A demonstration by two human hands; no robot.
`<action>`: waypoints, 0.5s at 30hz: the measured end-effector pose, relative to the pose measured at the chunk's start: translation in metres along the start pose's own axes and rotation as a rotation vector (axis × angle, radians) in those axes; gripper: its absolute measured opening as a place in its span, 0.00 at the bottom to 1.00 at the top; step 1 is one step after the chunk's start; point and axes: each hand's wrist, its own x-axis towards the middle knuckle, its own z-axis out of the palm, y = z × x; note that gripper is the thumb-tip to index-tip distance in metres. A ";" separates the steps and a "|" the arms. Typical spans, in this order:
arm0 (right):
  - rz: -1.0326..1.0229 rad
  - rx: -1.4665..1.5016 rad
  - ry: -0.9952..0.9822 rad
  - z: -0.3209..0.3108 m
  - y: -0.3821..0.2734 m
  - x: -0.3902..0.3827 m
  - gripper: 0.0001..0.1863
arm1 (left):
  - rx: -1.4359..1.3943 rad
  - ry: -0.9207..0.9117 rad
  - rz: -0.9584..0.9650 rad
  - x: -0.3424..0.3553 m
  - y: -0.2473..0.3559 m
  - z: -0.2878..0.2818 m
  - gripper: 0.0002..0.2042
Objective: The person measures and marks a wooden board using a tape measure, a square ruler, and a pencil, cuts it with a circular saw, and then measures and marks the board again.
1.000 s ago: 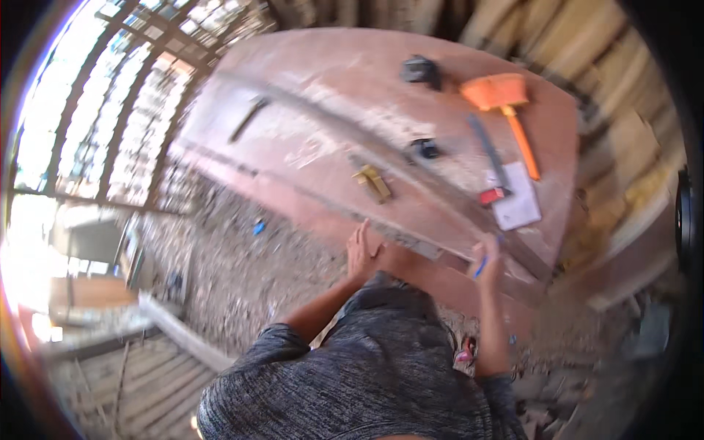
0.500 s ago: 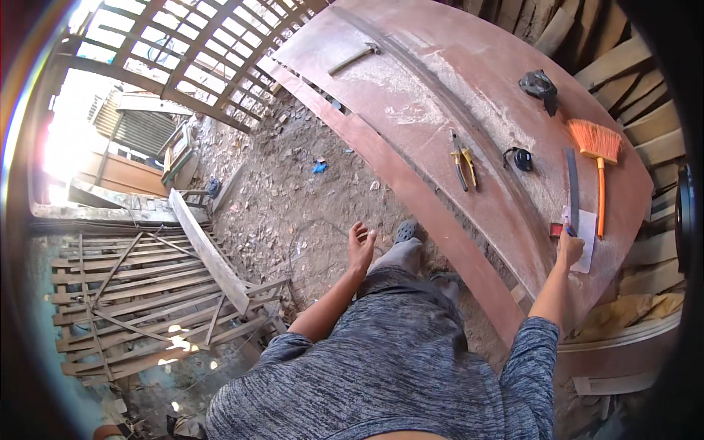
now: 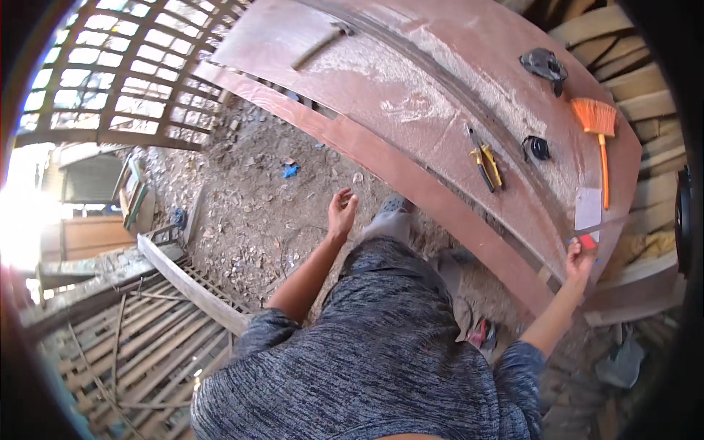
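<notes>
My right hand (image 3: 578, 264) is closed around a try square (image 3: 587, 241) with a red stock, over the lower end of the sheet. Its grey blade, a little blurred, points up and to the right. A small bit of blue, likely a pen, shows beside the hand. Just beyond lies a white sheet of paper (image 3: 587, 207). Away from the work, my left hand (image 3: 342, 213) hangs over the dirt ground, fingers loosely curled and apart, with nothing in it. The large reddish sheet (image 3: 433, 139) is streaked with pale dust.
Pliers (image 3: 486, 163) with yellow-and-black handles, a black tape measure (image 3: 537, 148), an orange brush (image 3: 595, 117), a hammer (image 3: 320, 47) and a crumpled black bag (image 3: 544, 64) rest on the sheet. A long wooden board (image 3: 189, 286) and slatted wood (image 3: 132, 345) lie at left.
My right hand has lifted the square off the paper and swung it, so its blade now points rightward. The head view has shifted. My left hand remains free.
</notes>
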 end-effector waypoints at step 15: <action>-0.454 -0.928 0.176 0.205 0.426 -0.341 0.19 | -0.067 -1.315 -0.045 -0.035 0.107 0.078 0.26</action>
